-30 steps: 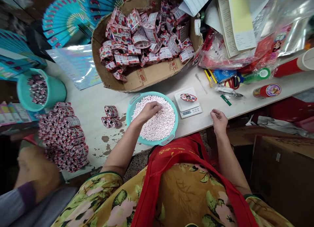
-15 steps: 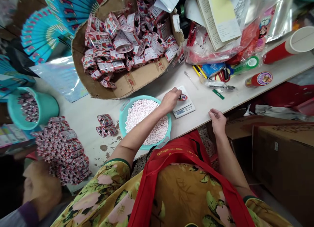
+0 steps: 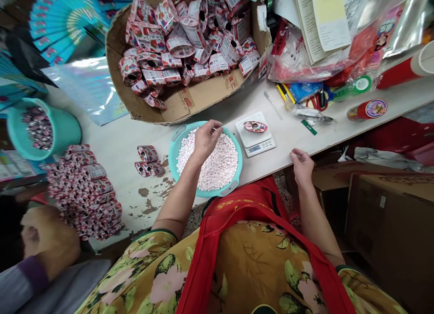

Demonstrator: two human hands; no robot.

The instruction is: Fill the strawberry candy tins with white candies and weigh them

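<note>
My left hand (image 3: pixel 206 140) is over the turquoise basin (image 3: pixel 173 158) of small white-pink candies (image 3: pixel 220 165). Its fingers are curled towards the thumb, and whatever may be between the fingertips is too small to make out. To the right of the basin, one printed packet (image 3: pixel 255 126) lies on the white plate of a digital scale (image 3: pixel 260 146), touched by neither hand. My right hand (image 3: pixel 301 164) rests by the table's front edge, right of the scale, with fingers loosely closed and nothing seen in them.
Behind the basin stands a cardboard box (image 3: pixel 183 107) of printed packets. More packets (image 3: pixel 151 161) lie left of the basin, beside a large pile (image 3: pixel 90 192) and a turquoise bucket (image 3: pixel 66 130). Another person's hand (image 3: pixel 50 232) is at lower left. Scissors (image 3: pixel 318 101) and tape (image 3: pixel 362 84) lie right.
My left hand has moved left from the scale to above the candies, leaving the packet on the scale. My right hand has hardly moved. The view has shifted slightly.
</note>
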